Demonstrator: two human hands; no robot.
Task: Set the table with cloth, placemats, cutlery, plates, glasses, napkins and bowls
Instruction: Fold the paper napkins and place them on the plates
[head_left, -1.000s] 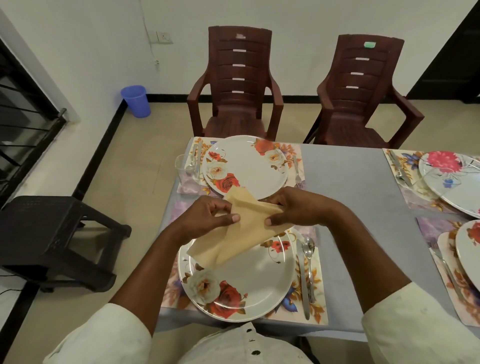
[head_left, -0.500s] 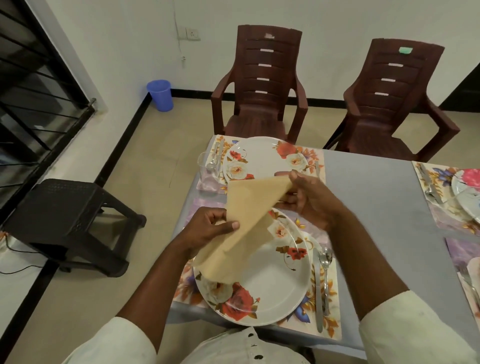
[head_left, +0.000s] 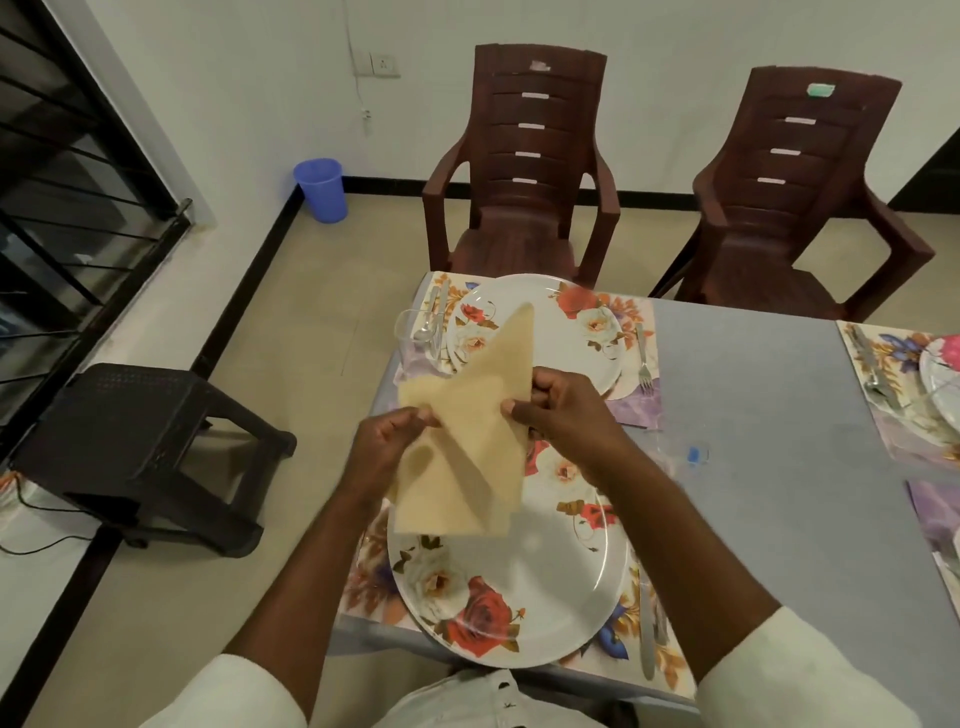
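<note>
Both hands, left (head_left: 387, 441) and right (head_left: 561, 410), pinched a folded tan napkin (head_left: 467, 447) above the near floral plate (head_left: 545, 587).

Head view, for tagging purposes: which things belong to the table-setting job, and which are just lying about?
Job: tan napkin pinched by left hand and right hand; near plate; far plate; floral placemats; glass; knife; fork.

Lying about: blue bin; black stool; two brown chairs.

A white buttoned shirt (head_left: 498, 701) with sleeves pushed up past bare forearms.
</note>
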